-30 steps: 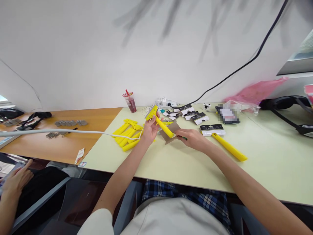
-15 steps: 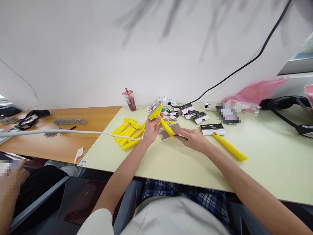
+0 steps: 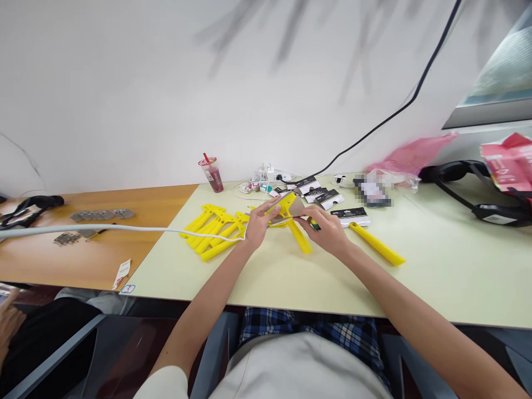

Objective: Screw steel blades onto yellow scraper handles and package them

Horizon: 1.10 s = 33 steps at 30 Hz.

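My left hand (image 3: 258, 224) is closed on the head of a yellow scraper (image 3: 298, 235), whose handle points down toward the table edge. My right hand (image 3: 326, 227) pinches a grey metal plate (image 3: 296, 206) against the scraper's head; a small green and yellow item (image 3: 315, 224) shows at its fingers. Several yellow scrapers (image 3: 214, 227) lie in a pile left of my left hand. Another yellow handle (image 3: 376, 244) rests on the table to the right, beside black and white cards (image 3: 351, 216).
A cup with a red straw (image 3: 212, 174) stands near the wall. Behind the hands are a power strip (image 3: 268, 174) and cables. Black headgear (image 3: 477, 210) and a pink bag (image 3: 415, 155) lie right. A white cable crosses from the left; a person's hand (image 3: 9, 321) shows lower left.
The scraper has turned and lowered, its handle now pointing further down. The grey plate has moved from beside the handle up to the head. The view has shifted slightly right.
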Tool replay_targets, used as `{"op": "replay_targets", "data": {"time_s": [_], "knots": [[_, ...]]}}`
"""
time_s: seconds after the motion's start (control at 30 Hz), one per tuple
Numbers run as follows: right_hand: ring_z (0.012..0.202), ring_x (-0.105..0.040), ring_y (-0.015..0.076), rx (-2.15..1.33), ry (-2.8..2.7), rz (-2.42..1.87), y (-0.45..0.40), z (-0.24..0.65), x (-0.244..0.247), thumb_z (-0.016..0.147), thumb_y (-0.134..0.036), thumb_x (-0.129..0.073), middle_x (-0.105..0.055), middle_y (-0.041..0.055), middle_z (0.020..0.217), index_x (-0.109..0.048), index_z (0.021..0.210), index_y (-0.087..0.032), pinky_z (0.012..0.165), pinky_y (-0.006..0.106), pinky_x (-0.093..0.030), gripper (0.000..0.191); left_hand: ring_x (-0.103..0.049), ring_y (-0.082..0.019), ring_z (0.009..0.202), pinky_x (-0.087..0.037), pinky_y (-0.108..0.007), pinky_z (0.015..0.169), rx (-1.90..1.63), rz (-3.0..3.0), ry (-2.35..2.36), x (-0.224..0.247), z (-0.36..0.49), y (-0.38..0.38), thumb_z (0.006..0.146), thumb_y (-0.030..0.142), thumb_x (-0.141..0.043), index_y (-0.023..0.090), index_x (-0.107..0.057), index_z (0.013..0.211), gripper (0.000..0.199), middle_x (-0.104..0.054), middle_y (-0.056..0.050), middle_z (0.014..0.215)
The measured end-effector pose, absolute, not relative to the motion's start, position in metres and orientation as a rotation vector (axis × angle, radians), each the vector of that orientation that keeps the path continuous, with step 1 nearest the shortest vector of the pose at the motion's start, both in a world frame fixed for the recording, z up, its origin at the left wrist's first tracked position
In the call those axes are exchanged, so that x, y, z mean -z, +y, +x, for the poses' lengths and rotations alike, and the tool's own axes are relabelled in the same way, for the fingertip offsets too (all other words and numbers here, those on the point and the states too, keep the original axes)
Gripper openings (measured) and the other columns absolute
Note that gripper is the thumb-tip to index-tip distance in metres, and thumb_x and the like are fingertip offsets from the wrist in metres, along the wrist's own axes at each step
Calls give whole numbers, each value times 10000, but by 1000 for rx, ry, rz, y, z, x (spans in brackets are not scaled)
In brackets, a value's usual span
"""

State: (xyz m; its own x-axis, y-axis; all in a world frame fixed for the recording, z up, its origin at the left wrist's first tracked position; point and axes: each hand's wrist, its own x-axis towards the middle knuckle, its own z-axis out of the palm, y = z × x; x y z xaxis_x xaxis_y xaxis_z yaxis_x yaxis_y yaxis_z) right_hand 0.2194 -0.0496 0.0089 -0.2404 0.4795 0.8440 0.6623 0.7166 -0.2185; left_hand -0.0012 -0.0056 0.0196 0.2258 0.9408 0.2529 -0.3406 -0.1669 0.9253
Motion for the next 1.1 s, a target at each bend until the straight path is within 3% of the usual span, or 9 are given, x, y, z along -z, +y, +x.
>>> {"op": "replay_targets", "data": {"time_s": [0.1,0.23,0.33,0.5,0.6,0.7,0.8,0.93,1.1], "knots": [[871,-766,205,223,-1806,-878,-50,216,-11,1094,-327,-687,-786,93,1073,-642,1121,-266,664,315,-588,81,-731,-353,1283,-554,-551,1169,-1113,1137,634,-23,-3,-9,759,396,-968,168,-857,981,337,-820,-135,1223],[1092,-720,298,164,-1577,-1011,-49,214,-17,971,-514,-818,-708,134,1186,-588,1194,-261,801,410,-619,409,-764,-391,1233,-568,-650,1159,-985,992,596,-18,2,-13,704,281,-977,129,-828,977,346,-838,-162,1080],[1101,-708,314,25,-1518,-1176,-46,217,-20,909,-664,-817,-703,104,1159,-547,1175,-263,944,476,-586,552,-765,-386,1252,-546,-664,1197,-1008,893,588,-14,7,-15,771,351,-963,132,-817,1033,371,-837,-165,1131],[1041,-729,336,-233,-1496,-1347,-41,222,-20,793,-850,-784,-740,111,1113,-521,1165,-259,912,484,-567,746,-771,-347,1237,-499,-668,1256,-992,890,497,-16,8,-18,826,581,-947,138,-809,1114,547,-816,-148,1233],[1053,-732,341,-285,-1477,-1384,-42,221,-23,771,-853,-798,-758,123,1142,-531,1146,-263,895,481,-566,748,-771,-328,1228,-489,-664,1266,-978,910,469,-18,8,-20,804,545,-976,136,-804,1149,562,-822,-127,1178],[929,-735,303,-410,-1459,-1405,-48,219,-31,751,-821,-843,-779,105,1113,-549,1172,-268,763,433,-579,755,-779,-291,1179,-512,-611,1251,-1016,911,517,-18,10,-21,780,319,-1011,141,-800,1084,410,-826,-86,1069],[604,-637,182,-810,-1522,-1394,-58,219,-43,781,-802,-842,-792,86,1160,-591,1217,-272,472,336,-495,730,-781,-243,1112,-548,-508,1195,-1126,825,482,-19,8,-19,805,207,-957,179,-777,1024,285,-815,-51,1055],[433,-433,65,-1386,-1867,-1117,-77,216,-54,939,-732,-752,-816,69,1122,-704,1252,-249,345,246,-365,577,-746,-183,966,-554,-403,1105,-1226,671,353,-23,-7,-16,835,234,-891,223,-735,995,223,-769,-16,950],[476,-461,70,-1763,-2047,-802,-97,197,-52,968,-606,-794,-842,50,983,-770,1249,-219,353,189,-380,478,-621,-192,825,-511,-458,1117,-1194,727,331,-23,-23,-15,878,451,-813,261,-663,995,269,-569,6,731]]}}
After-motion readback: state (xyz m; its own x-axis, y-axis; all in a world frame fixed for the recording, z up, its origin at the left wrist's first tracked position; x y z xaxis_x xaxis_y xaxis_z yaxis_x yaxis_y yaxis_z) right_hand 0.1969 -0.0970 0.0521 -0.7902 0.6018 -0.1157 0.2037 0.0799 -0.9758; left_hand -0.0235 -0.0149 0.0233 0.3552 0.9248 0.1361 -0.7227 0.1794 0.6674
